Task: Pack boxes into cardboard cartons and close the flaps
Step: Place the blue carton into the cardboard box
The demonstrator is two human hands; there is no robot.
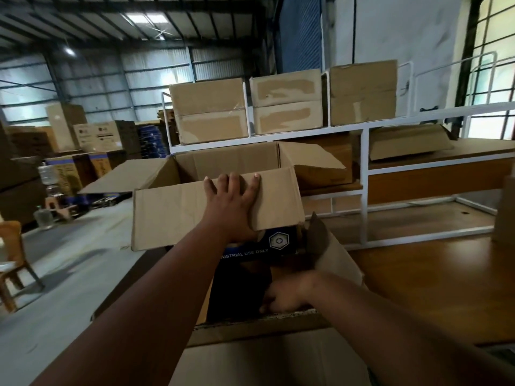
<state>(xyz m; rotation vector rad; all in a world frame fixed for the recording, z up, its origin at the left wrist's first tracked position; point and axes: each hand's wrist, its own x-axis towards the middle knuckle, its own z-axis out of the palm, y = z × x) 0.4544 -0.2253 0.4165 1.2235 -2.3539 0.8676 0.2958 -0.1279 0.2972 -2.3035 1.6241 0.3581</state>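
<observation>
- The wooden table (434, 288) fills the right and lower part of the view, with a white metal rack (364, 188) standing on its far side.
- 3 closed cardboard boxes (287, 103) sit in a row on the rack's top shelf, and a flattened carton (407, 142) lies on the shelf to the right, below them.
- The open cardboard carton (223, 274) stands at the table's left edge, right in front of the person, its flaps (178, 215) up and spread; the near flap stands tall, the left one juts outward over the floor.
- Inside the carton lies a dark box (250, 254) with a white hexagon mark and the words "USTRIAL USE ONLY" showing along a blue band, partly hidden behind the near flap.
- The left hand (232, 207) rests flat against the upright flap, fingers straight and spread, their tips hooked just over its top edge.
- The right hand (284, 293) reaches down into the carton beside the dark box, fingers curled at the box's lower edge; it is blurred and shadowed, so I cannot tell whether it really grips anything.
</observation>
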